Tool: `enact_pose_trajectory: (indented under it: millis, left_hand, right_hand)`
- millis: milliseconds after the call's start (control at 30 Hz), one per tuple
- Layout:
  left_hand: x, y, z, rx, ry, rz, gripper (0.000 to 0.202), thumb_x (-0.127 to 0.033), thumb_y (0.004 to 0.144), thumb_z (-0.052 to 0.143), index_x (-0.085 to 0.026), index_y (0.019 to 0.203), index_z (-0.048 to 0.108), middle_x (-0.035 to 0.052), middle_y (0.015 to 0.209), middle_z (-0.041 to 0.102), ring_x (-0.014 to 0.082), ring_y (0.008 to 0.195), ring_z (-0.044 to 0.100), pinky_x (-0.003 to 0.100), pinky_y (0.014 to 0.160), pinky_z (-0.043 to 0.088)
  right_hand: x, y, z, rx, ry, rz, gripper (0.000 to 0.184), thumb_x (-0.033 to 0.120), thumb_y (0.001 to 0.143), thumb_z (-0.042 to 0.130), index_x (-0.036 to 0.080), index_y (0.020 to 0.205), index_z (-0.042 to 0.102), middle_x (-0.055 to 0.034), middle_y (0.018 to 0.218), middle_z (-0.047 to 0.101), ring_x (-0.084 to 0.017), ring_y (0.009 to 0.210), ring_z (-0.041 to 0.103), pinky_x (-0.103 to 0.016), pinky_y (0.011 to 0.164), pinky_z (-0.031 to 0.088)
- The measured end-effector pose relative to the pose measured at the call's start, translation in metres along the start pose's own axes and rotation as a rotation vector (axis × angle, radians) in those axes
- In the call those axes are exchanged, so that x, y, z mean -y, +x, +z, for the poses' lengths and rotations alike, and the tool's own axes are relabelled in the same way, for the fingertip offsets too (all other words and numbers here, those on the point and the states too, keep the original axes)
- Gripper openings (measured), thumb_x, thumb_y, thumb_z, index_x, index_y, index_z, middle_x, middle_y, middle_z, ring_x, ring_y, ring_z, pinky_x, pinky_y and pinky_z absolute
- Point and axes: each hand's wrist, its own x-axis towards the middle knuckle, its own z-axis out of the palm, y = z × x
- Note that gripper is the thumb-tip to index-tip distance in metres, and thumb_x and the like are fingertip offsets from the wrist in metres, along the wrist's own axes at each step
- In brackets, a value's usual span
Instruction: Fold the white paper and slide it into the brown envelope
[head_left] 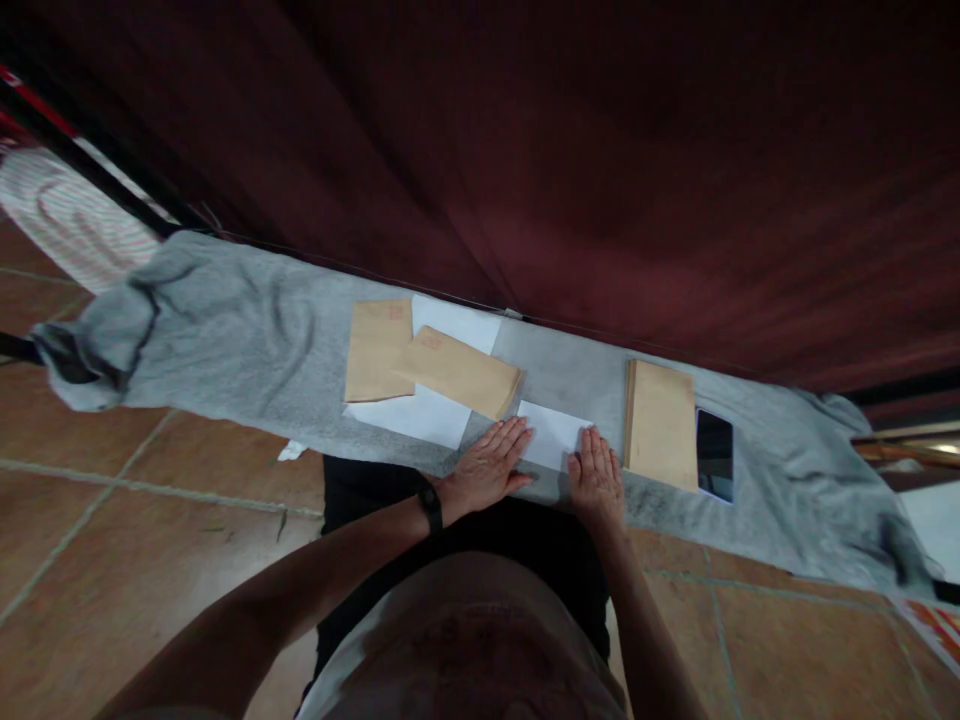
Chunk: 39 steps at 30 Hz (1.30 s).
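A small folded white paper [553, 432] lies on a grey cloth [247, 340] that covers a narrow table. My left hand [489, 465], with a black wristband, lies flat with its fingers stretched onto the paper's left edge. My right hand [596, 478] rests flat with fingers together on the paper's right edge. Neither hand holds anything. To the left, two brown envelopes [459, 370] lie on a white sheet [420, 412]. A stack of brown envelopes [661, 424] sits just right of my right hand.
A dark phone [714, 454] lies right of the envelope stack. A dark red curtain [600, 150] hangs behind the table. Brown tiled floor [150, 520] shows below. The cloth bunches at the left end [82, 350] and right end [885, 520].
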Motion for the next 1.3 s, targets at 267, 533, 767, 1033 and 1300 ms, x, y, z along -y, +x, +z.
enact_pose_trajectory:
  millis: [267,533,767,1033,1300]
  left_hand:
    - [0.000,-0.001,-0.003,-0.017,0.017,0.036,0.070,-0.054,0.099,0.050,-0.023,0.158,0.029,0.0163,0.167,0.021,0.0307,0.155,0.020,0.047,0.125,0.020]
    - [0.002,-0.005,-0.004,-0.018,0.069,0.050,0.072,-0.054,0.099,0.049,-0.017,0.158,0.029,0.0179,0.165,0.026,0.0298,0.154,0.022,0.047,0.125,0.022]
    - [-0.001,-0.009,-0.006,-0.033,0.060,0.018,0.072,-0.055,0.101,0.045,-0.005,0.152,0.035,0.0221,0.161,0.033,0.0297,0.153,0.024,0.045,0.124,0.026]
    - [-0.027,0.034,0.006,-0.100,-0.038,-0.046,0.061,-0.036,0.102,0.040,-0.004,0.154,0.031,0.0216,0.161,0.034,0.0287,0.153,0.026,0.048,0.124,0.028]
    - [-0.019,0.044,0.015,-0.091,-0.025,-0.060,0.072,-0.045,0.096,0.054,-0.006,0.153,0.032,0.0254,0.161,0.031,0.0341,0.152,0.026,0.054,0.122,0.030]
  right_hand:
    - [0.041,0.001,-0.007,0.045,0.175,-0.154,0.059,0.033,0.108,0.030,0.016,0.162,0.015,-0.0165,0.162,0.035,-0.028,0.150,0.033,-0.053,0.118,0.034]
    - [0.041,-0.017,-0.012,0.083,0.096,-0.184,0.062,0.035,0.107,0.035,0.015,0.162,0.016,-0.0160,0.162,0.034,-0.027,0.149,0.035,-0.049,0.120,0.034]
    - [0.020,-0.027,-0.023,0.109,0.058,-0.137,0.064,0.039,0.107,0.035,0.015,0.163,0.014,-0.0159,0.163,0.034,-0.028,0.150,0.033,-0.049,0.121,0.033]
    - [0.021,-0.027,-0.023,0.104,0.061,-0.120,0.066,0.038,0.107,0.037,0.015,0.163,0.011,-0.0162,0.162,0.036,-0.028,0.150,0.034,-0.050,0.120,0.033]
    - [0.022,-0.019,-0.022,0.107,0.080,-0.104,0.058,0.032,0.104,0.042,0.011,0.157,0.031,-0.0179,0.157,0.043,-0.028,0.148,0.037,-0.053,0.121,0.031]
